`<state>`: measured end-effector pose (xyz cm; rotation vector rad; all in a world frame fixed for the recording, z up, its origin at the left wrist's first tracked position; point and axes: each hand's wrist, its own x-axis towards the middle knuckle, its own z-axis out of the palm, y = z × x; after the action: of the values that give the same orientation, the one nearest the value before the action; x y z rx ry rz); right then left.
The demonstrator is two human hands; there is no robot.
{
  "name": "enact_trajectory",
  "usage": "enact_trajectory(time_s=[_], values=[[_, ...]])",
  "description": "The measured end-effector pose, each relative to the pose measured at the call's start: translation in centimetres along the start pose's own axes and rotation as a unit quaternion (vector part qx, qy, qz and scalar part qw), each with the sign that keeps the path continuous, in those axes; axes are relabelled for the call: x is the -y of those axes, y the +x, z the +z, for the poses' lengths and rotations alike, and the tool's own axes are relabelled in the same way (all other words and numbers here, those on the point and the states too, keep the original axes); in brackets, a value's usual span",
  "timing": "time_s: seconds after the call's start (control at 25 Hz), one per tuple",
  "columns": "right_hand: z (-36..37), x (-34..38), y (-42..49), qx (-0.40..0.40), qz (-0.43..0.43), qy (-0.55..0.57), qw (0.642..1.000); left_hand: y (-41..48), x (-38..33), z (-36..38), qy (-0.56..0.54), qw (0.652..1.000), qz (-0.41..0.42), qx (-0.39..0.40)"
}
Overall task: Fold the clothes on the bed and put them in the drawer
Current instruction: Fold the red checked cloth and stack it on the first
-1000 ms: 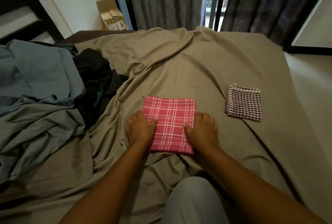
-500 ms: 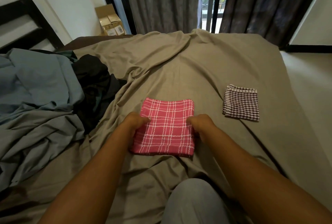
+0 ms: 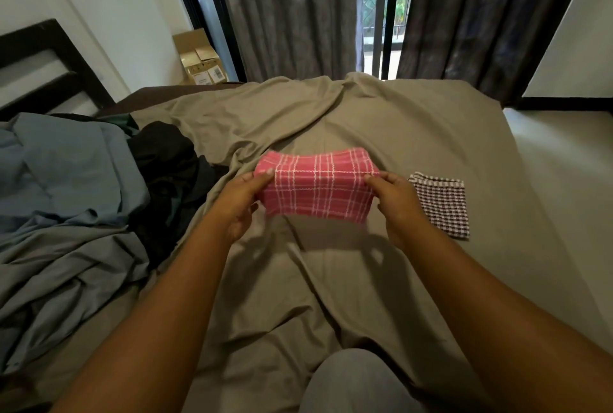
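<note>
both hands [image 3: 240,200] [image 3: 394,200] pinch pink cloth [image 3: 316,188] above bed [image 3: 381,134]

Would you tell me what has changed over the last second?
The left hand and right hand, earlier pressing the folded pink plaid cloth flat, now pinch its sides and have lifted it off the bed sheet. The dark checked cloth and blue-grey clothes pile stayed put.

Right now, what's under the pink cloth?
Only the tan bedsheet and a shadow. The left hand and right hand hold the pink cloth above it. Fingers behind the cloth are hidden.
</note>
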<state>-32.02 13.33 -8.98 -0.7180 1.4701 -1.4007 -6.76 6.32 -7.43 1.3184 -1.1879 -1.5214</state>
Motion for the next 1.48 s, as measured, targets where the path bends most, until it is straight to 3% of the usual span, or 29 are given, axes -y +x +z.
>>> enact_trajectory(time_s=[0.12,0.24,0.36,0.52,0.68,0.76,0.84,0.88,0.92,0.96,1.04,1.08,1.16,1.2,1.36,1.48], values=[[-1.7,-2.1,-1.5,-0.011,-0.033,-0.052,0.998,-2.3,3.4,-0.5,0.005,0.999,-0.039,0.019],[-3.3,-7.2,-3.4,-0.018,0.036,-0.152,0.988,-5.0,8.0,-0.7,0.066,0.992,-0.109,-0.002],[-3.9,-10.1,-4.3,-0.036,0.043,-0.273,0.96,-6.1,10.2,-0.3,0.163,0.983,-0.069,-0.054],[-3.0,-10.0,-4.2,-0.012,0.044,-0.274,0.961,-5.2,11.0,-0.3,0.212,0.975,-0.025,-0.066],[-2.1,-9.4,-3.6,-0.071,-0.011,-0.268,0.961,-4.0,11.1,0.8,0.195,0.972,0.059,-0.114],[-1.8,-9.4,-2.9,-0.078,-0.011,-0.283,0.956,-2.7,11.3,1.5,0.222,0.963,0.06,-0.139],[-1.3,-9.2,-2.7,-0.086,0.024,-0.351,0.932,-2.0,11.8,2.0,0.291,0.94,0.002,-0.179],[-1.0,-9.2,-2.8,-0.108,0.026,-0.412,0.904,-2.0,12.0,2.3,0.359,0.908,-0.019,-0.214],[-0.5,-9.5,-3.0,-0.137,-0.018,-0.481,0.865,-2.0,12.1,2.7,0.44,0.862,0.007,-0.252],[0.2,-9.8,-3.2,-0.149,-0.101,-0.532,0.827,-2.2,12.1,3.3,0.508,0.815,0.087,-0.267],[2.0,-10.5,-3.2,-0.066,-0.273,-0.565,0.776,-2.7,11.5,5.0,0.582,0.749,0.274,-0.161],[2.6,-11.0,-2.8,0.007,-0.306,-0.574,0.76,-2.4,11.5,5.5,0.606,0.733,0.299,-0.081],[3.0,-12.0,-2.0,0.107,-0.278,-0.617,0.728,-1.4,12.5,5.2,0.662,0.708,0.246,0.005],[2.4,-12.6,-1.7,0.114,-0.256,-0.638,0.717,-1.0,13.4,4.3,0.673,0.709,0.21,0.003],[-1.1,-13.7,-1.7,0.062,-0.194,-0.662,0.721,-1.6,15.0,1.3,0.642,0.752,0.147,-0.02],[-1.7,-13.1,-2.1,0.048,-0.121,-0.669,0.732,-1.5,14.0,1.3,0.647,0.752,0.122,-0.015]])
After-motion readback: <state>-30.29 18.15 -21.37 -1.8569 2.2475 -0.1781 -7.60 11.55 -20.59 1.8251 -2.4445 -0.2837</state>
